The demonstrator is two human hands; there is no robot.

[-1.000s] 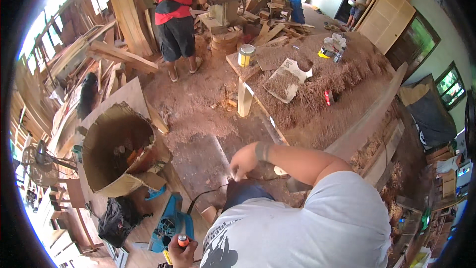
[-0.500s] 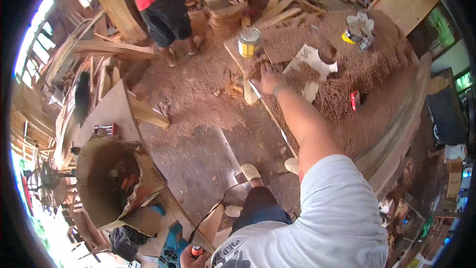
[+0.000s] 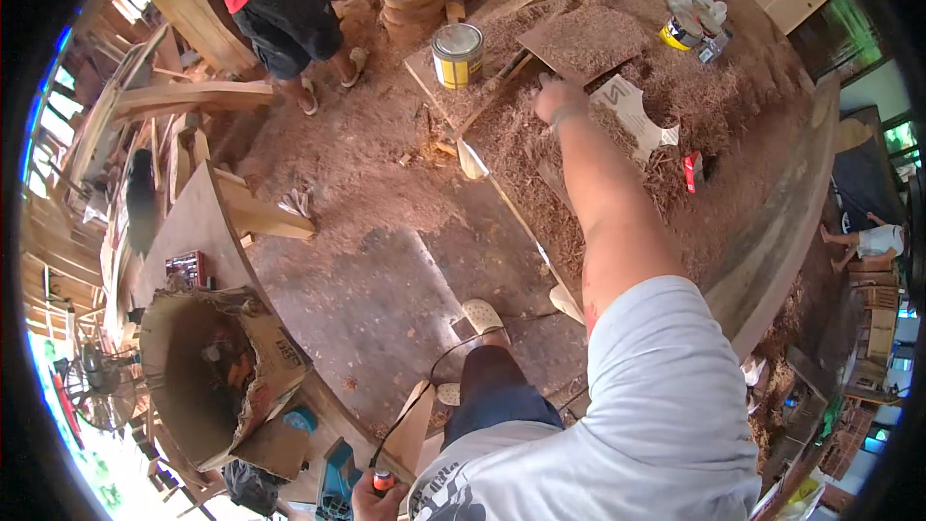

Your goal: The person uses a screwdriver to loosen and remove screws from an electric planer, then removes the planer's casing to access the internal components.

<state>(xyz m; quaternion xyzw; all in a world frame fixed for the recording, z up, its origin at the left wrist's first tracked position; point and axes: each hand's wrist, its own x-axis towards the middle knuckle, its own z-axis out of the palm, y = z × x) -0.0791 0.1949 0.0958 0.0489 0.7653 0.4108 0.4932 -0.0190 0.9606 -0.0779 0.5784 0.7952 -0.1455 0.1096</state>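
Note:
My right hand (image 3: 558, 98) reaches out to the shaving-covered work surface, its fingers curled at the near edge of a thin brown board (image 3: 584, 41). The fingertips are partly hidden. Beside that hand lies a torn piece of printed cardboard (image 3: 632, 116), half buried in wood shavings (image 3: 617, 188). Low in the view, my left hand (image 3: 378, 500) is closed round a small orange-and-dark cylindrical object (image 3: 383, 479); its kind cannot be made out. A blue power tool (image 3: 338, 473) sits just left of this hand, and a dark cord (image 3: 424, 388) runs up close by.
A yellow-and-white can (image 3: 456, 55) stands on the surface's far left corner; another yellow-and-black can (image 3: 682, 31) is farther right. At left are a torn cardboard box (image 3: 280, 357) and a red case (image 3: 186, 268). Another person (image 3: 289, 24) stands at the far left, near wooden beams (image 3: 193, 96).
My right hand has moved right and away, and the thin board and printed cardboard have shifted right from the near can. A dark gap now shows left of the board. My left hand keeps its hold.

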